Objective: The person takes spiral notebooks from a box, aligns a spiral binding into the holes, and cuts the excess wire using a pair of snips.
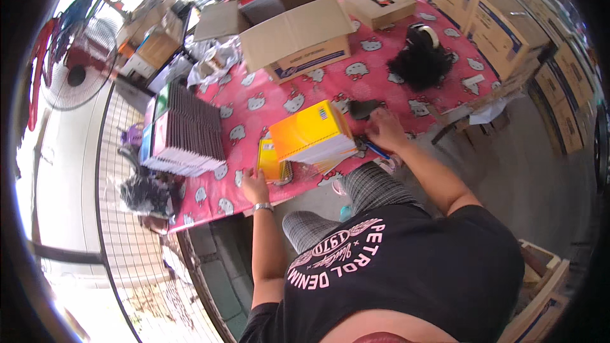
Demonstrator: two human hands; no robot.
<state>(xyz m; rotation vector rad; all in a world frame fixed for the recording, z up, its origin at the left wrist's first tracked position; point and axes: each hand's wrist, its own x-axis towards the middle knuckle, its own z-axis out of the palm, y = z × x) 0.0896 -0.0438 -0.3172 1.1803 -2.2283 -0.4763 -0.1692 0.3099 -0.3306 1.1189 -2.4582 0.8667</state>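
Note:
My left hand is at the table's near edge, its fingers closed on the side of a small yellow spiral notebook that lies flat. Right of that notebook stands a tall stack of yellow-orange notebooks with white page edges. Beyond the stack, my right hand rests low over the tabletop with bent fingers; what they pinch, if anything, is hidden. A dark flat item lies just past its fingertips, and a blue pen is beside it on the near side.
A pink patterned cloth covers the table. Stacked dark-edged notebooks stand at left, an open carton at the back, with a flat cardboard box and black fluffy bundle rightward. Sealed cartons line the right; a fan stands left.

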